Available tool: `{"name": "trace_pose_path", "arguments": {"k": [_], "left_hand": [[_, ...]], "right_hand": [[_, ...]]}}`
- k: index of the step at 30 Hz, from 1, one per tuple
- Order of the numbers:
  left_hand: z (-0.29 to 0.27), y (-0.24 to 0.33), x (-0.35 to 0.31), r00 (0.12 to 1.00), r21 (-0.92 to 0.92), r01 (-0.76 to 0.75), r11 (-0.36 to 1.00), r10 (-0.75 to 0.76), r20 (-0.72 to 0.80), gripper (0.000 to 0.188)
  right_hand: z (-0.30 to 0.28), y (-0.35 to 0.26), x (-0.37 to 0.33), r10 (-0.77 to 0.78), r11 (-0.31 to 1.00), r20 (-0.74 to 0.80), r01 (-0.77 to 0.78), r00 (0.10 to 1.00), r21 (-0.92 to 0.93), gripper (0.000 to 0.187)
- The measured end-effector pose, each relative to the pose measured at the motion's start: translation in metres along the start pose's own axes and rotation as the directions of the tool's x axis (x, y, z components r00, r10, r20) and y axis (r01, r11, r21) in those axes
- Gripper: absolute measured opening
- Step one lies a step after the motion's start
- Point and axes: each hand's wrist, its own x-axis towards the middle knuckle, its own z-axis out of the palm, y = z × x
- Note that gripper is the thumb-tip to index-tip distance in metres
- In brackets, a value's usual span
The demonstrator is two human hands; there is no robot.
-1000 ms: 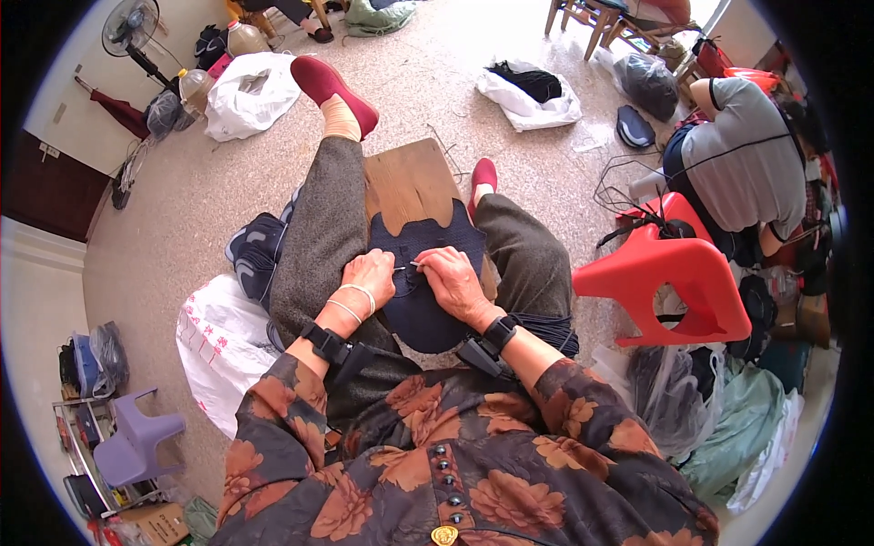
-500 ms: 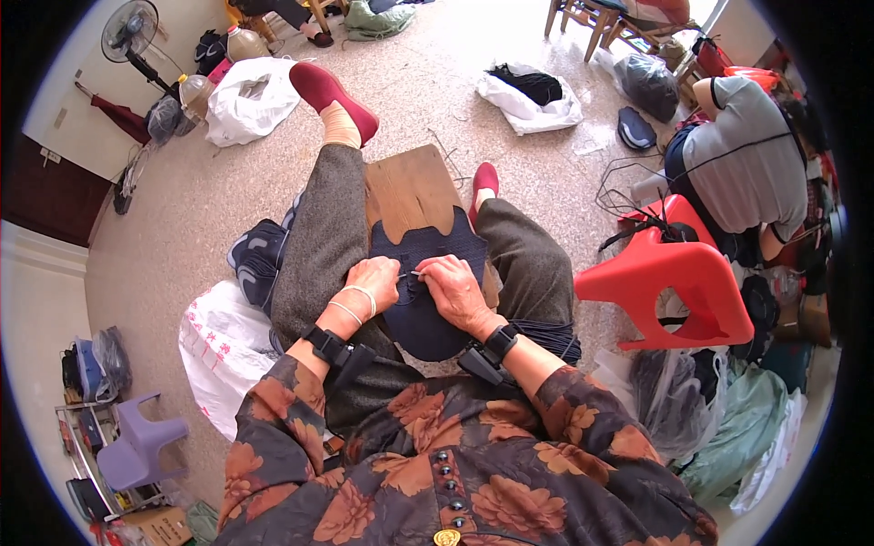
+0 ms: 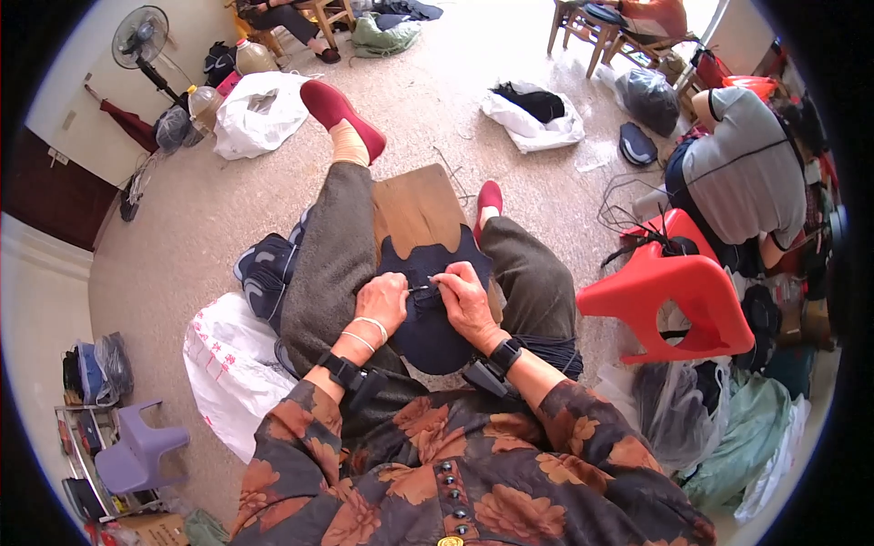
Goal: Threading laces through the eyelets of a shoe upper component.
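A dark navy fabric piece (image 3: 439, 350) with a rounded near end and a notched far edge lies over a wooden board (image 3: 414, 196) between my legs. My left hand (image 3: 382, 302) is closed at the fabric's left side, its fingertips at a slim metal tool (image 3: 418, 288) that points toward the right hand. On the other side my right hand (image 3: 467, 302) is closed in a pinch, with a small silvery tip showing at its fingers. What exactly the right fingers hold is too small to name. Both hands rest close over the fabric's middle.
To my right stands a red plastic stool (image 3: 628, 296), with a person (image 3: 742, 164) in grey bending beyond it. Bundled dark pieces (image 3: 269, 268) and a white bag (image 3: 228, 364) lie by my left leg. Farther off are an open white bag (image 3: 546, 132) and a fan (image 3: 141, 36).
The hands have moved slightly apart, and the right fingers have lifted a little off the fabric. More of the metal tool shows between them. The whole view has shifted slightly.
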Motion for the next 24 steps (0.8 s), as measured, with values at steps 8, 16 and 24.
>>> {"name": "trace_pose_path", "arguments": {"k": [8, 16, 24], "left_hand": [[-0.002, -0.005, -0.006, 0.998, 0.04, 0.033, 0.999, -0.031, -0.054, 0.013], [0.015, 0.011, -0.009, 0.999, 0.015, 0.039, 0.999, -0.039, -0.004, 0.007], [0.004, 0.012, -0.014, 0.99, -0.001, 0.142, 0.99, -0.142, 0.015, 0.009]], "right_hand": [[0.004, -0.005, 0.012, -0.051, 0.999, -0.009, 0.051, 0.999, -0.002, 0.009], [-0.008, -0.012, -0.004, 0.102, 0.995, 0.034, -0.101, 0.994, -0.022, 0.011], [-0.004, -0.004, 0.008, 0.257, 0.964, 0.049, -0.26, 0.965, 0.06, 0.018]]}}
